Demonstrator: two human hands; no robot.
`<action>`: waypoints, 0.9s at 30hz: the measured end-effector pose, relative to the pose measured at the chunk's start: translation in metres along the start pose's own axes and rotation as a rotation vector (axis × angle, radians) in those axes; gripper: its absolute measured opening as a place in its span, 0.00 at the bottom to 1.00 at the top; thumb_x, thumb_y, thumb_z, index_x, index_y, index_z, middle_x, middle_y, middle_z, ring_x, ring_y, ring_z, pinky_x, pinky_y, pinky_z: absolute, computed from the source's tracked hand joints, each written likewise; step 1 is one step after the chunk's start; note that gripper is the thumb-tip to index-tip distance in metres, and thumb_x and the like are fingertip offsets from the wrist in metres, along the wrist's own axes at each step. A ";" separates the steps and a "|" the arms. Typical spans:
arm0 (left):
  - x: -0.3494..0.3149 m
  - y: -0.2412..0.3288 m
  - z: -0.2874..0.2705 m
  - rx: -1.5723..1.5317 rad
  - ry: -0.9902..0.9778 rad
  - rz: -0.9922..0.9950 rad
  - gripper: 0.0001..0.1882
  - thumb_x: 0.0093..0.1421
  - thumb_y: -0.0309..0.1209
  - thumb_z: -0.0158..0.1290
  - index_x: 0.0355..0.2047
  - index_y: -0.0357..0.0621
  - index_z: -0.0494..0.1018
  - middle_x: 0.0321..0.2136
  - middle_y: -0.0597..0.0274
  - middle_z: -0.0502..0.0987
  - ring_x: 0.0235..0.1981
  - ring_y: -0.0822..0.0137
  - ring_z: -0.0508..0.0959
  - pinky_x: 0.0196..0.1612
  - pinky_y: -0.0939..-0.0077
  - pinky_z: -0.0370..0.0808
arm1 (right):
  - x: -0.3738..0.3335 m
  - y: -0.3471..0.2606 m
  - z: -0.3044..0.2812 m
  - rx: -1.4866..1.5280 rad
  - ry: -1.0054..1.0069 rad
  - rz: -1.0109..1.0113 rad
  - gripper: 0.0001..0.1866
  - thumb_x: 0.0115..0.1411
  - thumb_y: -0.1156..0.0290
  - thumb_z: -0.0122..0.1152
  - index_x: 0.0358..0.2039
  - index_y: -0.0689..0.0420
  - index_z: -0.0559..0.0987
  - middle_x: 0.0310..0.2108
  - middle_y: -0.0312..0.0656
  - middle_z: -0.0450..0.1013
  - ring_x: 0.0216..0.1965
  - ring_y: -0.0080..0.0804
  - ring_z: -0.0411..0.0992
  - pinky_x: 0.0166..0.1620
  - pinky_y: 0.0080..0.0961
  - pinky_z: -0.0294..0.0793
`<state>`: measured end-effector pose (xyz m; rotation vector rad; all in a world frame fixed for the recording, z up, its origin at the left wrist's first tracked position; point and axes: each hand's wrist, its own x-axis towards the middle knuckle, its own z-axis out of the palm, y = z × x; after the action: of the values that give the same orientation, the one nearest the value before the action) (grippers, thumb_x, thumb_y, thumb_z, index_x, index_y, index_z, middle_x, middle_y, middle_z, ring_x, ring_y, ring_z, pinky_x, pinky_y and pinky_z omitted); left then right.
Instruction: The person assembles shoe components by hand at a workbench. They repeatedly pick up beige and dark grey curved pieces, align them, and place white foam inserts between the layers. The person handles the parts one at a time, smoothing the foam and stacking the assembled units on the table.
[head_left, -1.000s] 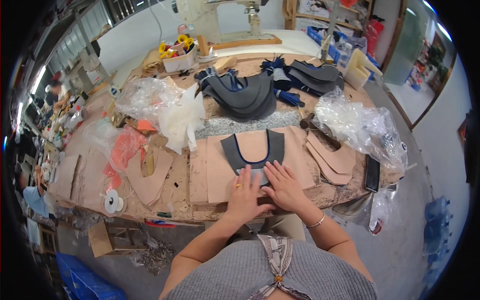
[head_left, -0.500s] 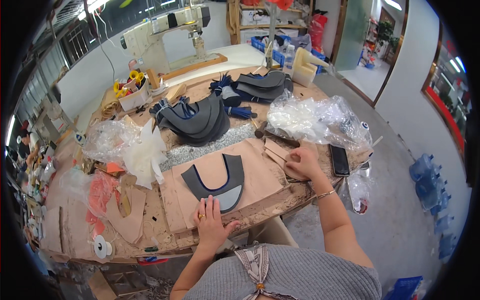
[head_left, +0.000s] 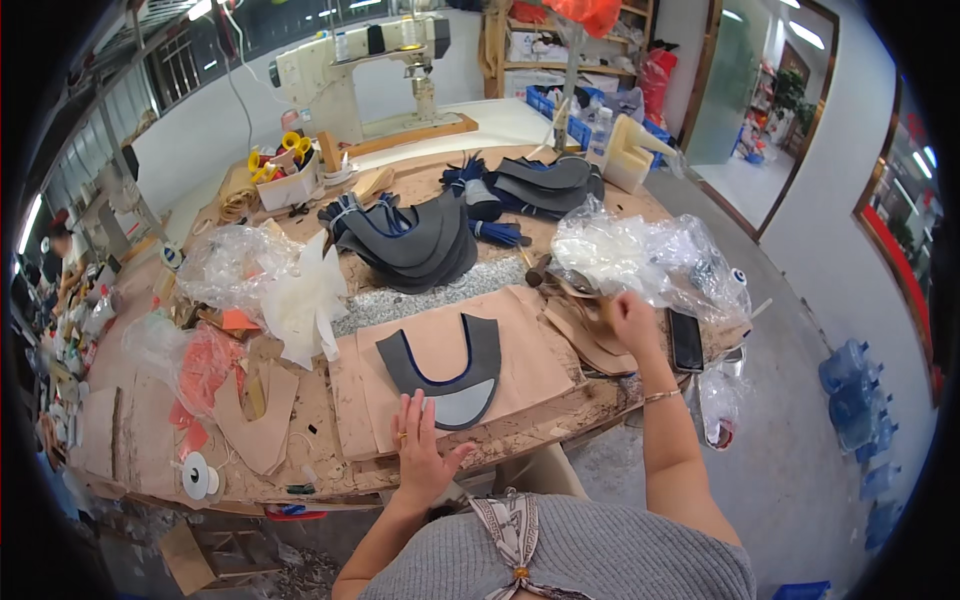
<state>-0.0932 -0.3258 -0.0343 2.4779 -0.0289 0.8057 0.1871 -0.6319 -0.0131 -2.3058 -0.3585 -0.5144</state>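
A grey U-shaped fabric piece (head_left: 482,365) with dark blue inner edging and a paler grey patch lies on a stack of beige sheets (head_left: 530,345). At the lower left of this piece, my left hand (head_left: 425,450) rests with its fingers stretched out and thumb apart; the fingertips are at the edge of the piece. To the right, my right hand (head_left: 632,325) is closed above a loose pile of tan cut pieces (head_left: 588,342). Whatever its fingers hold is hidden.
Behind lie stacked grey curved pieces (head_left: 415,245) and clear plastic bags (head_left: 640,250). A phone (head_left: 685,340) sits near the table's right edge. A white spool (head_left: 200,476) is at the front left. A sewing machine (head_left: 350,80) stands at the back.
My right hand has moved a little away from me over the tan pieces, and its fingers have closed more. My left hand stays beside the grey piece. The view has shifted slightly.
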 end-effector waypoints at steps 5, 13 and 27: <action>0.039 0.038 -0.001 -0.648 -0.248 -0.042 0.38 0.60 0.39 0.57 0.64 0.36 0.54 0.64 0.46 0.57 0.65 0.54 0.59 0.63 0.61 0.59 | -0.011 -0.099 -0.025 -0.097 0.253 -0.354 0.04 0.56 0.75 0.59 0.30 0.56 0.73 0.24 0.46 0.73 0.24 0.45 0.73 0.27 0.36 0.72; 0.105 0.088 0.088 -1.363 -0.533 -0.470 0.37 0.68 0.42 0.46 0.67 0.38 0.43 0.65 0.53 0.54 0.66 0.62 0.54 0.65 0.66 0.56 | 0.011 -0.149 -0.045 -0.088 0.008 -0.286 0.06 0.58 0.70 0.58 0.29 0.58 0.78 0.28 0.48 0.76 0.28 0.45 0.75 0.31 0.38 0.72; 0.079 0.022 -0.001 -1.393 -0.156 -0.539 0.21 0.66 0.28 0.46 0.58 0.40 0.65 0.52 0.57 0.71 0.52 0.69 0.71 0.56 0.74 0.67 | -0.097 -0.128 0.030 1.306 -0.917 0.673 0.23 0.68 0.51 0.43 0.43 0.59 0.76 0.40 0.38 0.76 0.33 0.26 0.74 0.33 0.23 0.74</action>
<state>-0.0330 -0.3337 0.0204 1.1107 0.0198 0.1715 0.0584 -0.5321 -0.0004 -1.0741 -0.1915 0.9182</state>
